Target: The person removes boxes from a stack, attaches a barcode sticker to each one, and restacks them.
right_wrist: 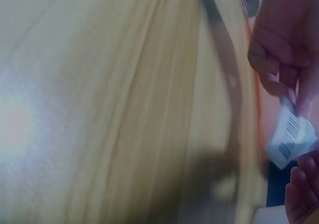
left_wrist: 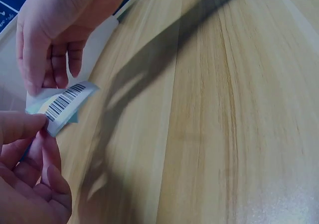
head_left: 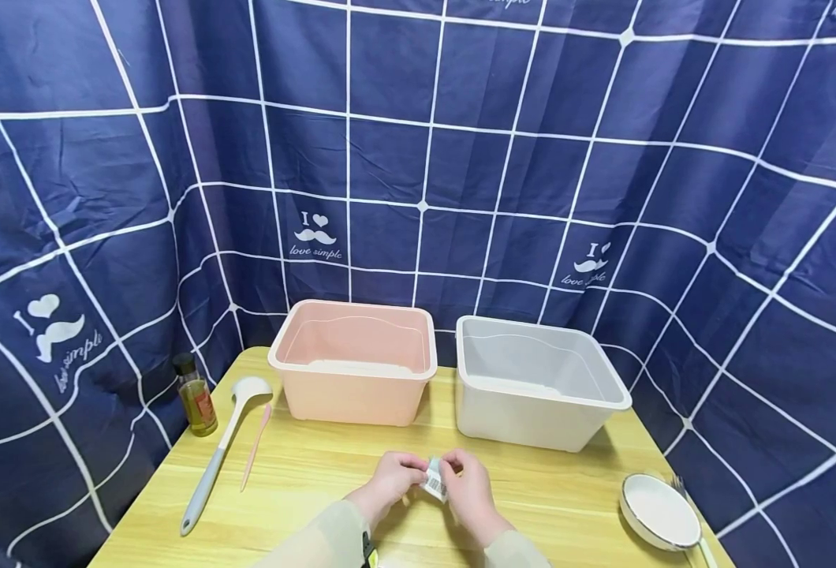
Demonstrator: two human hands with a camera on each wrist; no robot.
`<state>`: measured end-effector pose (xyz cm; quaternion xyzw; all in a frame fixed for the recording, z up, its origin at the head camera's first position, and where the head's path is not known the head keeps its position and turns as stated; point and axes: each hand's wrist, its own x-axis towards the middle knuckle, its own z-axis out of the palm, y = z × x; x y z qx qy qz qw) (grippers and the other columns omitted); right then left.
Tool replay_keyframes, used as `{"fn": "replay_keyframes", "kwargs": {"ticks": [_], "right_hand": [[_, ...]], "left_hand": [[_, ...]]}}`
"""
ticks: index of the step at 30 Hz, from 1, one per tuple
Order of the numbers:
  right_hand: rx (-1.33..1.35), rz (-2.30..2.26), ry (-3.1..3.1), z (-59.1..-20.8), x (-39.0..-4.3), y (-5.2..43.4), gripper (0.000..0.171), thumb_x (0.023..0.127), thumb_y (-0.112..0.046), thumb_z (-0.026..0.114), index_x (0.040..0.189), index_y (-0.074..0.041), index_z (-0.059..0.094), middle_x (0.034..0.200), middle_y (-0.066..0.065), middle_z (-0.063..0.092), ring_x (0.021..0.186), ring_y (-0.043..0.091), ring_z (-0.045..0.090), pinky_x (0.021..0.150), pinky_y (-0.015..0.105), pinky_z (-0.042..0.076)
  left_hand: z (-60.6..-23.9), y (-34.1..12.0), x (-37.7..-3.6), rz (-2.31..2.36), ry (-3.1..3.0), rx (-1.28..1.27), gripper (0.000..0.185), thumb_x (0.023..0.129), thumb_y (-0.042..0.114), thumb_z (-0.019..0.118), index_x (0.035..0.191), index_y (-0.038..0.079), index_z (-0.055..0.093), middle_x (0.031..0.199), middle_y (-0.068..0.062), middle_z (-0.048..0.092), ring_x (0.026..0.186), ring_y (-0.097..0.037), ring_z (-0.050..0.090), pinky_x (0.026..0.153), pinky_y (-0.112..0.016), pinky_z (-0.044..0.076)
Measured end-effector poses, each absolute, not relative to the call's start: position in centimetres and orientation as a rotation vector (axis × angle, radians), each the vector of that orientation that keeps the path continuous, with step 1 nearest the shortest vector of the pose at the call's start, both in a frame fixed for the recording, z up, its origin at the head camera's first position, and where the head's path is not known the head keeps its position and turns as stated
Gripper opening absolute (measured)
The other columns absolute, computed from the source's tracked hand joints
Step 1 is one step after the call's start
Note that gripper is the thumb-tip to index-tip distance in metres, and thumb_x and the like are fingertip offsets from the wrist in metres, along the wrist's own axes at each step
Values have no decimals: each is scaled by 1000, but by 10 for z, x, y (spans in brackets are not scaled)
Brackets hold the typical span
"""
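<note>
- Packet (head_left: 434,477), small, thin and pale with a blue-green part, was between the two hands over the near middle of the table (head_left: 333,457), nearer than the pink bin (head_left: 354,401) on the far left and the pale grey bin (head_left: 524,422) on the far right.
- The left hand (head_left: 392,479) pinched the packet's left side between thumb and finger; the right hand (head_left: 470,491) pinched its other side, so neither grip was released.
- The step in hand looked like two-handed handling of the packet, perhaps turning it or working at an edge; which of these, the pictures did not settle.
- The next move seemed to call for a light, steady pinch on both sides, since so thin a piece could bend or slip.
- A black-and-white barcode (left_wrist: 65,103) showed on the packet; no digits or brand could be read.
- The blue curtain (head_left: 382,158) behind read "love simple" below an "I", a heart and a moustache.
- The oil bottle (head_left: 200,409) at left had a red label, its print too small to read.
</note>
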<state>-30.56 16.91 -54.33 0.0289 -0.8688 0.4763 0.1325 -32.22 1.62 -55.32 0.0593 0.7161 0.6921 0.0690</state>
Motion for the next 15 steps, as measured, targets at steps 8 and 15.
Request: {"fn": "replay_keyframes", "kwargs": {"ticks": [8,15], "right_hand": [[27,1394,-2441,-534,-307,175,7,86,4,67,84,-3,65,77,2,60,76,17,55,65,26,47],[-37,1427,-2426,-531,-309,181,2,87,2,66,86,0,65,76,3,60,76,18,55,65,26,47]], "left_hand": [[-557,12,-324,2050,2232,96,11,76,-8,69,85,-5,72,80,-7,67,69,-13,56,62,-28,50],[-556,11,-322,2035,2264,44,6,77,-7,70,80,-2,70,77,-1,62,69,-13,55,60,-25,47]]}}
